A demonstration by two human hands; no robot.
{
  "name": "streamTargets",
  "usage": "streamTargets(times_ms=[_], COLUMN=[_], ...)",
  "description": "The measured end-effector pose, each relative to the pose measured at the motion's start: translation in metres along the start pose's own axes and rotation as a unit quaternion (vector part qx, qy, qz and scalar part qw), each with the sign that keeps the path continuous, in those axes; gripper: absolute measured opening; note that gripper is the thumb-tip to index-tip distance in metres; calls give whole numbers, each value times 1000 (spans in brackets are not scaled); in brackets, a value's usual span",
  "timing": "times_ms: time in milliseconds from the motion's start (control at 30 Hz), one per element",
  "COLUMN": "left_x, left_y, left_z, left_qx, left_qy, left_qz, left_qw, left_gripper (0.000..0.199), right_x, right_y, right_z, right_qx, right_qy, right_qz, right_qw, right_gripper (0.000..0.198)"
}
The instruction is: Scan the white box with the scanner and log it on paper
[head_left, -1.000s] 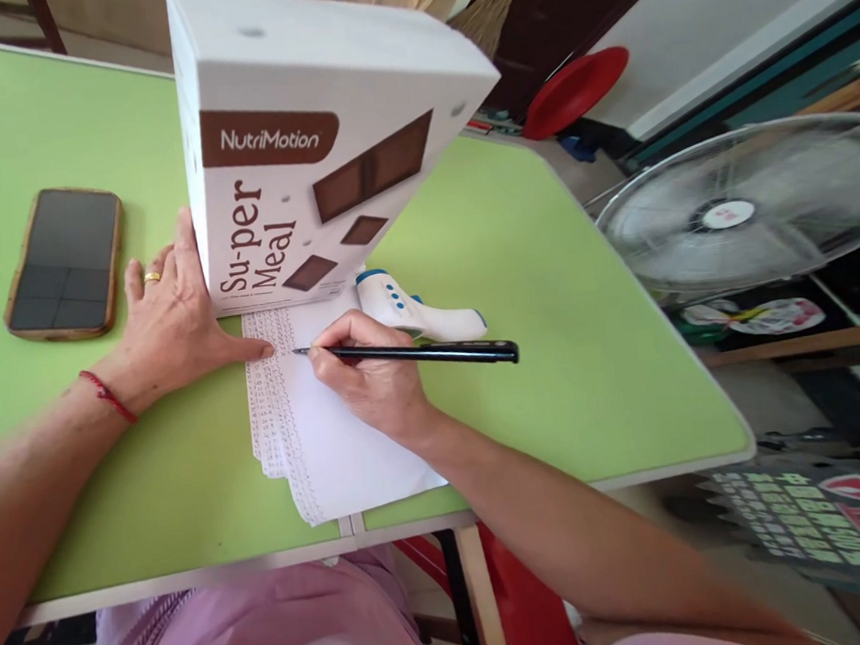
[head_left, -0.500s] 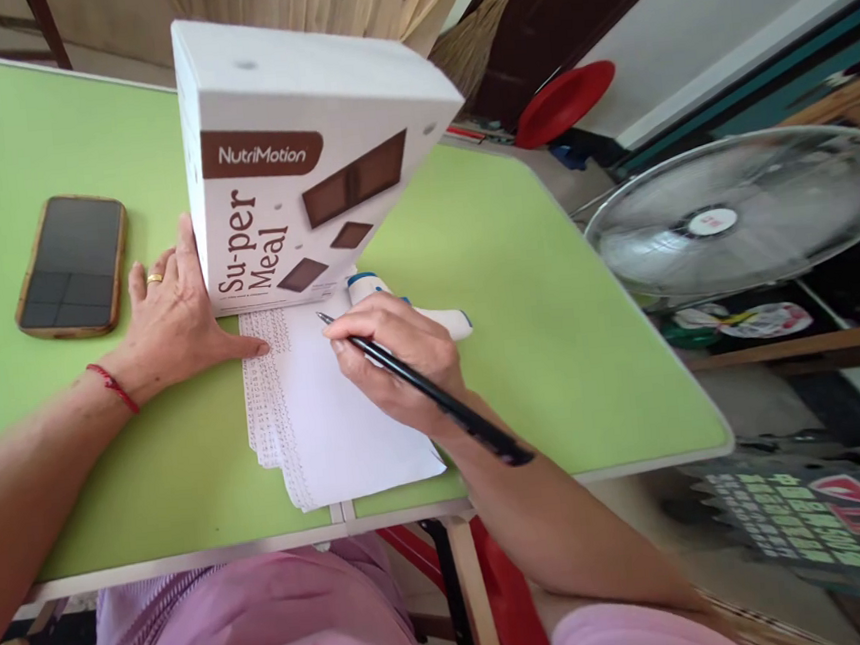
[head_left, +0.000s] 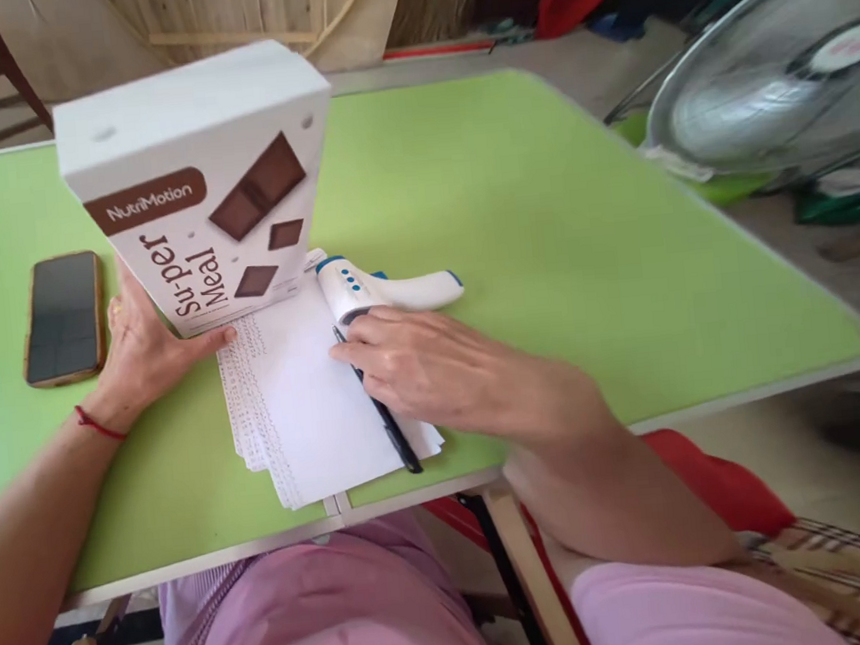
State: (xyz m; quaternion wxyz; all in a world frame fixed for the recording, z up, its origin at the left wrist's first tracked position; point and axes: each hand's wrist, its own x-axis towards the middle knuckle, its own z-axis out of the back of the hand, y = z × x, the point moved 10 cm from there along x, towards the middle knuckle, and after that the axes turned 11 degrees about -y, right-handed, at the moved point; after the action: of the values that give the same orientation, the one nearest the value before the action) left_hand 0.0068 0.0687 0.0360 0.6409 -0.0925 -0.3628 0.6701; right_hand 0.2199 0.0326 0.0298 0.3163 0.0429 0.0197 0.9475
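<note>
My left hand lies spread on the table, its fingers partly hidden beside an upright white NutriMotion box. Its thumb stretches onto a small stack of papers with rows of handwriting down the left side. Over the papers my right hand has its fingers bent around a black pen, which lies low along the sheet, tip pointing away. Just beyond those fingers is a white and blue handheld infrared thermometer, on its side near the box.
A phone in a brown case rests left of my left hand on the green table. Past the table's right edge stands a large fan. A red stool is below at the right.
My right hand has gone from a writing grip to palm-down, with the pen lowered toward the paper. The thermometer shows more fully. The camera view has turned.
</note>
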Motion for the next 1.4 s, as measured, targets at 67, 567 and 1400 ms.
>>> streamTargets(times_ms=[67,567,1400], left_x=[4,7,-11], left_y=[-3,15,7], left_z=[8,5,-4], left_qx=[-35,-237,-292], left_qy=[-30,-69,-16], left_qz=[-10,65,112], left_qw=[999,967,950], left_gripper=[104,69,76], right_x=[0,1,38], right_y=[-4,-112,24], right_z=[4,-5,-31], right_qx=[9,30,725], right_qy=[-2,-5,-100], right_qz=[-17,-255,-190], right_qw=[1000,966,655], right_gripper=[23,32,24])
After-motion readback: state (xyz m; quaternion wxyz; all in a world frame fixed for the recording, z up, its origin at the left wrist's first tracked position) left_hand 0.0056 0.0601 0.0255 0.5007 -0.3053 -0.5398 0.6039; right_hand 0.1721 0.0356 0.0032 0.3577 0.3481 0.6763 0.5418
